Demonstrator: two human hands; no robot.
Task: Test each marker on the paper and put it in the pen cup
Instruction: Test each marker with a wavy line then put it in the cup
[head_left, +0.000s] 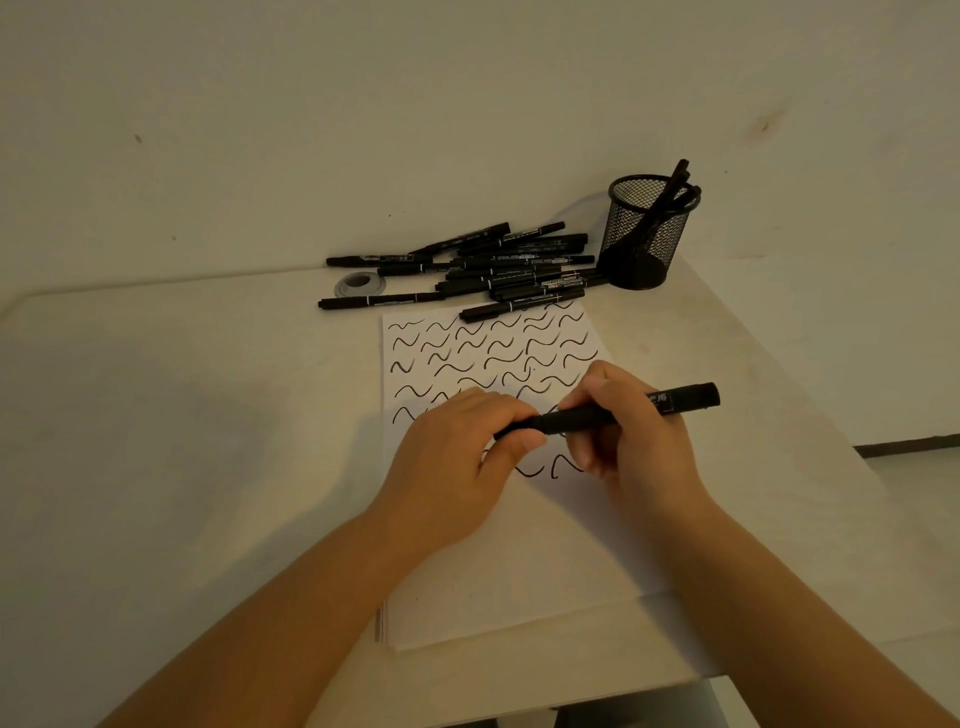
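Observation:
A black marker (576, 417) lies level above the white paper (498, 577), held at both ends. My right hand (631, 441) grips its barrel. My left hand (462, 457) pinches the thin left end, where the cap sits; I cannot tell if the cap is on or off. The paper carries several rows of black wavy test strokes. Behind the paper lies a pile of black markers (488, 265). The black mesh pen cup (644, 234) stands at the back right with a few markers inside.
A small grey round grommet (358, 284) is set in the table left of the pile. The wall rises just behind the markers and cup. The table's right edge (810, 415) runs diagonally close to my right hand.

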